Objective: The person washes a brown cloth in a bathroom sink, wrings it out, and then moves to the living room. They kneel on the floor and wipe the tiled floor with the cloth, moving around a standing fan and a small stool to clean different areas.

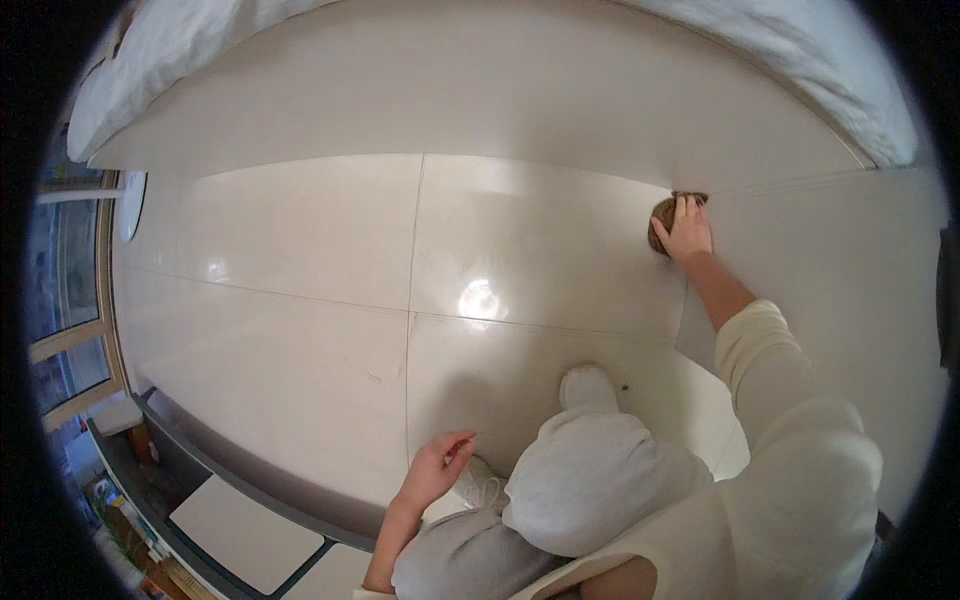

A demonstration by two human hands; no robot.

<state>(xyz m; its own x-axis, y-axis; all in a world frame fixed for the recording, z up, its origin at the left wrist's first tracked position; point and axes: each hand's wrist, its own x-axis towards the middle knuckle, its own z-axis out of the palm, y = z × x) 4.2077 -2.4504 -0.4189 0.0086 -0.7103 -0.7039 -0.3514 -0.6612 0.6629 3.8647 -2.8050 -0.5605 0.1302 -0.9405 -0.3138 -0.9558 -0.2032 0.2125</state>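
My right hand point(688, 231) reaches out to the floor corner where the bed's side panel meets a pale upright panel. Its fingers lie over a brown cloth point(660, 217), pressed down at the corner; part of the cloth is hidden beneath the palm. Near my bent knee, my left hand point(442, 466) hangs above the floor with its fingers loosely curled and nothing visible in it. Glossy cream floor tiles point(315, 225) lie before me, with a small dark speck point(625, 388) beside my white shoe point(589, 386).
The bed's pale side panel point(450, 82), topped by white bedding point(195, 45), runs across the far side. A pale panel point(810, 262) stands at right. Dark-edged shelving point(247, 532) is at lower left, a framed glass door point(67, 262) and a round white base point(133, 206) at left.
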